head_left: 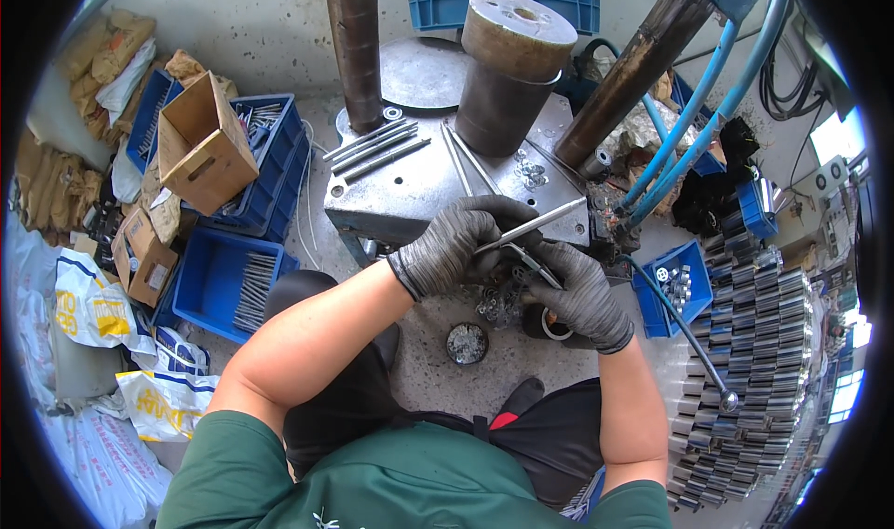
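Observation:
Both hands wear dark grey gloves and meet at the front edge of the steel press table (438, 180). My left hand (447, 250) is closed around a slim silver metal rod (545, 220), which slants up to the right. My right hand (579, 291), also closed, grips a thin metal piece (533, 264) below that rod; its far end is hidden, so its kind is unclear. On the table, several loose metal rods (377, 147) lie left of a thick steel cylinder (512, 73). Small rings (531, 173) are scattered to the cylinder's right. A cluster of clear rings (500, 307) shows below my hands.
A round tin (467, 344) stands on the floor. Blue bins (209, 287) with metal rods and an open cardboard box (207, 142) are at left. At right are a blue bin of metal parts (672, 291), stacked metal cylinders (745, 380), blue hoses (684, 124) and a ball-ended lever (684, 333).

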A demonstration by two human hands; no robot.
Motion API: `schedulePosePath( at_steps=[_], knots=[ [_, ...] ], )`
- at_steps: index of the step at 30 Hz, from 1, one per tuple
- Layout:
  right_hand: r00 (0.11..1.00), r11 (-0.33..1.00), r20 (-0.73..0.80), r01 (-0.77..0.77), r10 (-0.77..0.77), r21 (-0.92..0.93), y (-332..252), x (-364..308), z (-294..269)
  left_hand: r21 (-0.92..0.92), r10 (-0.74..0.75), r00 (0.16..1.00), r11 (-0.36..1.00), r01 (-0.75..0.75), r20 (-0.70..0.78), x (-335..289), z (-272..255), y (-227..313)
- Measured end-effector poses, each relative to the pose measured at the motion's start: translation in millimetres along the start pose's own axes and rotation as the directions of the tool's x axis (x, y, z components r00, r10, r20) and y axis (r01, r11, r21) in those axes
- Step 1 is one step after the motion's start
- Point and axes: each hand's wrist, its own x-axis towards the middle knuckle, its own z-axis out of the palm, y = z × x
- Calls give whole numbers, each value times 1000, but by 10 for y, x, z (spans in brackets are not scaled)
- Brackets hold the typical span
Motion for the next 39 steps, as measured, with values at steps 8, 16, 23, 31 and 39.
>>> schedulePosePath(
  at_steps=[8,16,23,31,39],
  knots=[
    [937,711,280,-341,208,615,-45,-24,145,-376,0,1000,927,0,2,10,-86,54],
    [956,891,-220,78,-195,-448,383,463,87,-436,148,987,885,-162,-67,21,-157,237],
    [960,785,-234,-24,-155,-619,412,1009,160,-314,210,975,923,-223,-75,50,-198,231],
    [969,755,-135,71,-207,-651,383,1023,157,-324,301,939,882,-341,-169,128,-285,208],
    [852,658,-91,326,-516,-679,655,627,141,-347,321,915,852,-393,-246,117,-151,274]
  ],
)
